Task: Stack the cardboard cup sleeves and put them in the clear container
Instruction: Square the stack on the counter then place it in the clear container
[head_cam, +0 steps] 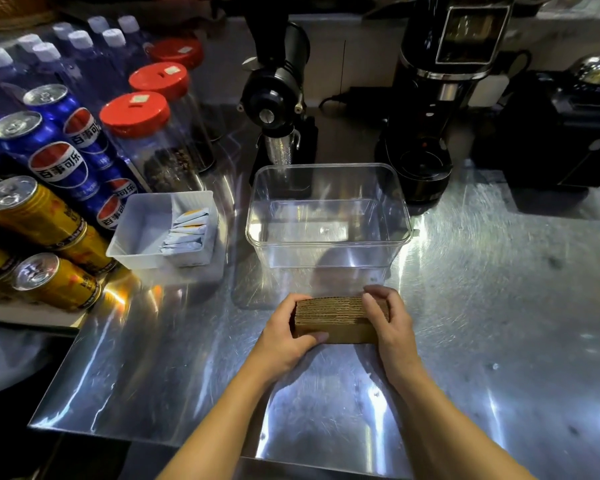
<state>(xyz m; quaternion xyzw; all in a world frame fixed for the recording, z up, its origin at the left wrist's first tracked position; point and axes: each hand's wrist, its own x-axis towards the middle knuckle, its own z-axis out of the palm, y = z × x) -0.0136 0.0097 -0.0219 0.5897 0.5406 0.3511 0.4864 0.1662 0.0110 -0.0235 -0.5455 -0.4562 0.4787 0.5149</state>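
A thick stack of brown cardboard cup sleeves (336,318) stands on edge on the steel counter, just in front of the clear container. My left hand (284,336) grips its left end, thumb across the front face. My right hand (390,323) grips its right end, fingers curled over the top. The clear container (329,233) is a rectangular plastic tub with nothing in it, standing a short way beyond the stack.
A white tray (142,233) with several sachets sits left of the container. Soda cans (54,168), red-lidded jars (136,114) and water bottles crowd the far left. Two black coffee grinders (278,95) (433,98) and a black box (565,133) stand behind the container.
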